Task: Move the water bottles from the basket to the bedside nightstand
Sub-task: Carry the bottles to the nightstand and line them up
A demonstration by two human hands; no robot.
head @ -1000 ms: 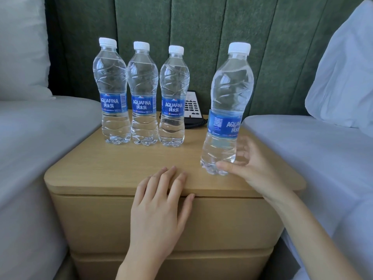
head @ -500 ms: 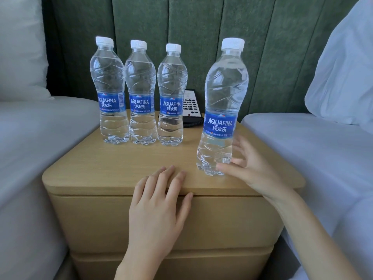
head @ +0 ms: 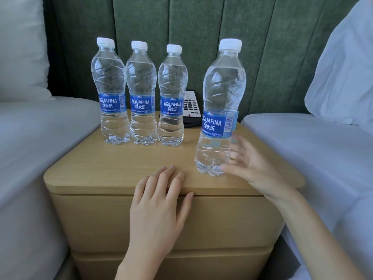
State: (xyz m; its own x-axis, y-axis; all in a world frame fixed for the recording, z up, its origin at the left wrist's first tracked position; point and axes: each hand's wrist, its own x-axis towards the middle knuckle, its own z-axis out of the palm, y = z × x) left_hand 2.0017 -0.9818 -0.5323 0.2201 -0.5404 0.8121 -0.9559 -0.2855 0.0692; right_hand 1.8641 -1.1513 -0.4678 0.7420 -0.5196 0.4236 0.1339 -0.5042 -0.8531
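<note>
Four clear Aquafina water bottles with white caps and blue labels stand on the light wooden nightstand [head: 105,170]. Three of them [head: 110,93] [head: 141,96] [head: 171,96] form a row at the back. The fourth bottle [head: 221,93] stands alone nearer the front right. My right hand [head: 248,164] cups its base, thumb on the front and fingers against its right and far side. My left hand [head: 159,201] lies flat over the nightstand's front edge, fingers apart, holding nothing. No basket is in view.
A black telephone [head: 190,108] lies behind the row, against the green padded headboard [head: 201,21]. White beds [head: 30,128] [head: 312,142] flank the nightstand on both sides, with a pillow [head: 347,73] on the right one. Two drawer fronts [head: 232,223] sit below the top.
The fourth bottle has turned in my right hand so its label now faces me, and it has shifted slightly left. My left hand has stayed on the front edge.
</note>
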